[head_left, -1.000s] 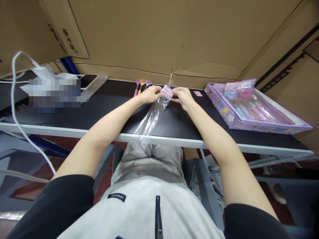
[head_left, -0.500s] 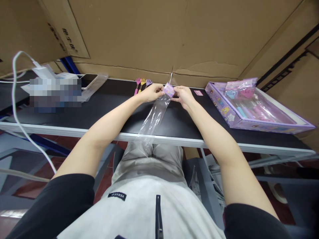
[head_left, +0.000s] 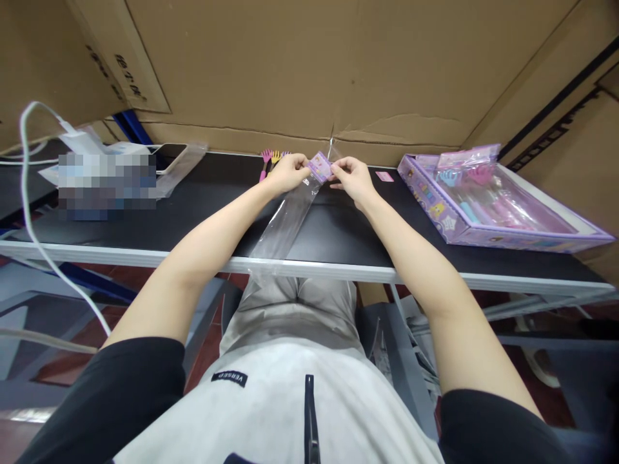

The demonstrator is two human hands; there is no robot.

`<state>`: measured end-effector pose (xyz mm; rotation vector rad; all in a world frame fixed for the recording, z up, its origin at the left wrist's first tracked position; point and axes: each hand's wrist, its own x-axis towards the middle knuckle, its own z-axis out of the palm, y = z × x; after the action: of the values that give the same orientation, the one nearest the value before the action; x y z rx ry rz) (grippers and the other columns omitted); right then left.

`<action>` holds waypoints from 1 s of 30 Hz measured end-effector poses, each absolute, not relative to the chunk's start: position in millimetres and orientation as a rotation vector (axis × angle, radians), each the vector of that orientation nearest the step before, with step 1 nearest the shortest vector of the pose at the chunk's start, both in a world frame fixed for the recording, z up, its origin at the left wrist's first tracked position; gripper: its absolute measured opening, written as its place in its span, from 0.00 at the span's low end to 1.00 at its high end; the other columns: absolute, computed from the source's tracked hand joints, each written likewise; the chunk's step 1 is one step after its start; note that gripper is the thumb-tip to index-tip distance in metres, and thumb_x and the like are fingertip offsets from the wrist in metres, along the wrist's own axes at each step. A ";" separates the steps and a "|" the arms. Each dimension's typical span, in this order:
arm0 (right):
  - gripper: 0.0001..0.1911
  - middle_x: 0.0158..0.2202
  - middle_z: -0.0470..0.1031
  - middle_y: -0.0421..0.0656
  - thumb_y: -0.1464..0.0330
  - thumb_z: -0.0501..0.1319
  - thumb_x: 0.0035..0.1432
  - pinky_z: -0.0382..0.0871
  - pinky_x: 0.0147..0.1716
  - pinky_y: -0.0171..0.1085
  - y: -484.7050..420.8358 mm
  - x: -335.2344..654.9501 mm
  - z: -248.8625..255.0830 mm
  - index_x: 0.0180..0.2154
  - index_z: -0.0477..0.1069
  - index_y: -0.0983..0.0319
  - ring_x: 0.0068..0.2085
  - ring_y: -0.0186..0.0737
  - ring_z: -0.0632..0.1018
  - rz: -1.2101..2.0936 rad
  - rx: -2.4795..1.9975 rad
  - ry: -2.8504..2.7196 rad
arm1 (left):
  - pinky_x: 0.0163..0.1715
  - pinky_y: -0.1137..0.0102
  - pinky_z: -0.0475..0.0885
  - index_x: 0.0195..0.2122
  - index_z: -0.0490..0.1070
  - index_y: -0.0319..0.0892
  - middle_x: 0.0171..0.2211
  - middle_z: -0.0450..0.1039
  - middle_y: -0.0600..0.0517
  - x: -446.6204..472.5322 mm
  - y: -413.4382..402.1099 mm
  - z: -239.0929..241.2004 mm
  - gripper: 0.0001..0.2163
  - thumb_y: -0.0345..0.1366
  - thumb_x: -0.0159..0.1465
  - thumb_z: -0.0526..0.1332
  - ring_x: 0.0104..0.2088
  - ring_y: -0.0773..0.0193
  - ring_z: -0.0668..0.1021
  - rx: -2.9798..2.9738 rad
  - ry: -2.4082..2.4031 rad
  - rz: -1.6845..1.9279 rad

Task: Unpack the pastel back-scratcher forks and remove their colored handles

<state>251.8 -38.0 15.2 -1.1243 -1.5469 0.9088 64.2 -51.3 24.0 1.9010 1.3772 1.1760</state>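
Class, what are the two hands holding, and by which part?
Left hand and right hand pinch a long clear bag at its purple header card.

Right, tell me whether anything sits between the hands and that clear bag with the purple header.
Nothing visible does. The left hand and right hand already pinch the purple header card of the clear bag from either side. The small hand-shaped sticks lie just beyond the left hand, apart from the bag.

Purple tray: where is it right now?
Head view, right side: the purple tray sits on the black table, beyond the right hand, against the cardboard.
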 end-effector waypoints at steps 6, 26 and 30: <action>0.12 0.31 0.72 0.37 0.75 0.66 0.66 0.83 0.45 0.43 -39.3 245.6 13.4 0.32 0.65 0.60 0.37 0.35 0.80 0.845 -1.134 -1.561 | 0.32 0.71 0.59 0.25 0.63 0.43 0.23 0.62 0.57 66.7 -55.4 27.3 0.11 0.24 0.63 0.59 0.26 0.67 0.66 1.843 1.514 1.146; 0.11 0.36 0.74 0.38 0.67 0.69 0.68 0.81 0.37 0.33 -34.4 250.6 7.3 0.35 0.68 0.60 0.37 0.32 0.81 0.901 -1.090 -1.547 | 0.32 0.69 0.56 0.22 0.59 0.43 0.22 0.59 0.58 63.5 -49.7 26.5 0.19 0.20 0.68 0.58 0.27 0.67 0.62 1.890 1.407 1.224; 0.16 0.34 0.74 0.39 0.60 0.73 0.65 0.83 0.41 0.37 -26.4 251.7 0.7 0.35 0.68 0.59 0.39 0.36 0.81 0.873 -1.049 -1.582 | 0.32 0.68 0.57 0.21 0.58 0.43 0.21 0.59 0.57 65.9 -49.4 25.3 0.20 0.20 0.68 0.59 0.27 0.67 0.63 1.848 1.454 1.269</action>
<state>251.7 -26.4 0.7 -1.0493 -1.5819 0.8732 65.9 -49.4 25.3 1.8479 1.4537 1.2686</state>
